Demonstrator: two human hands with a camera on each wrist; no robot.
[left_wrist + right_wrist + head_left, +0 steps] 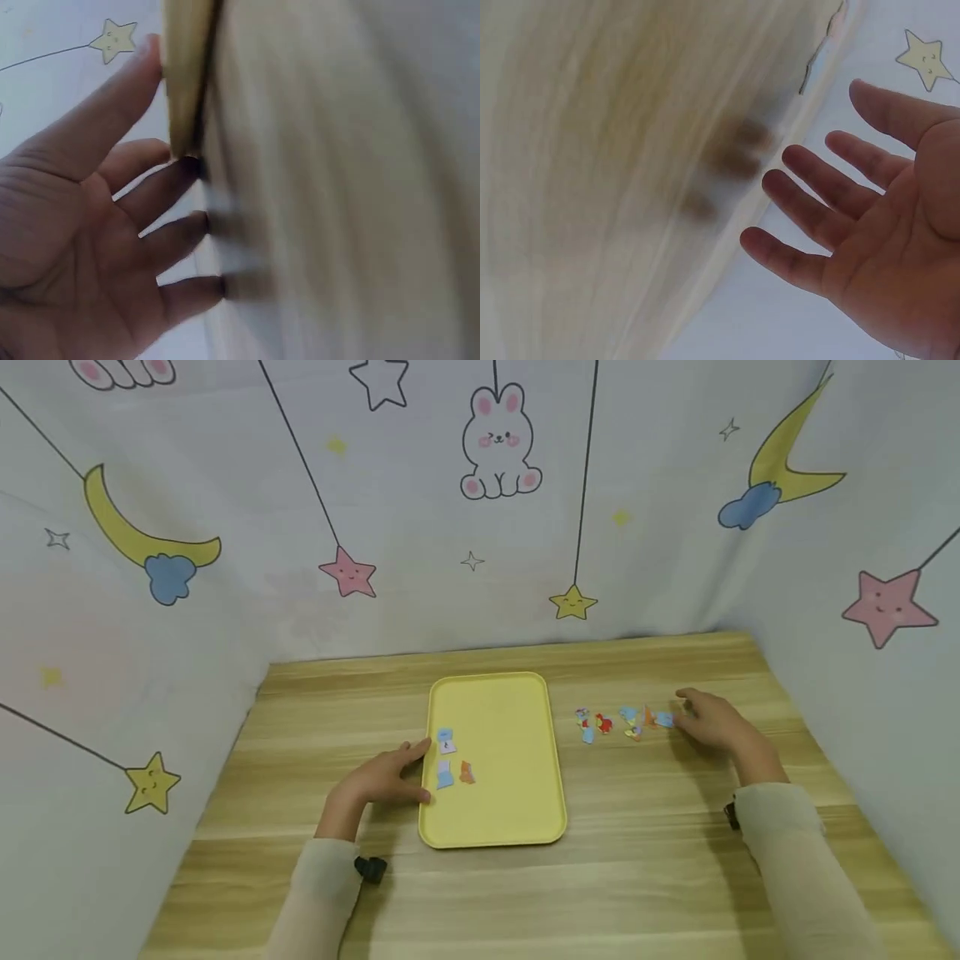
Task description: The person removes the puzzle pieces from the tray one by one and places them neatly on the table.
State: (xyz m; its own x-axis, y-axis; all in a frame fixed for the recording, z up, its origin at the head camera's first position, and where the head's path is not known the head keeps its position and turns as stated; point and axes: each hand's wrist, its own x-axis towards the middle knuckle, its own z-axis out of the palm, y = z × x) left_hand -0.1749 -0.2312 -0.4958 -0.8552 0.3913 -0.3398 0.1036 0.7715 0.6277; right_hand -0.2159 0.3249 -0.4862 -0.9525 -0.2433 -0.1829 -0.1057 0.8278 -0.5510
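Note:
My left hand (382, 777) is at the left edge of a yellow tray (510, 760). Its spread fingers and thumb touch the rim, and in the left wrist view the other fingertips meet the tabletop. On the tray's left side lie several small paper-like pieces: light blue and white ones (445, 774) and an orange one (467, 772). To the right of a loose group of similar colourful pieces (628, 717) hovers my right hand (716, 724). Fingers apart and holding nothing, it is nearest a blue piece (663, 719). What is printed on the pieces is too small to tell.
The wood-grain table (480, 902) carries the tray and the pieces. White curtains with printed moons, stars and a rabbit (501, 443) surround it at the back and both sides. A red piece (603, 723) lies between the tray and the other loose pieces.

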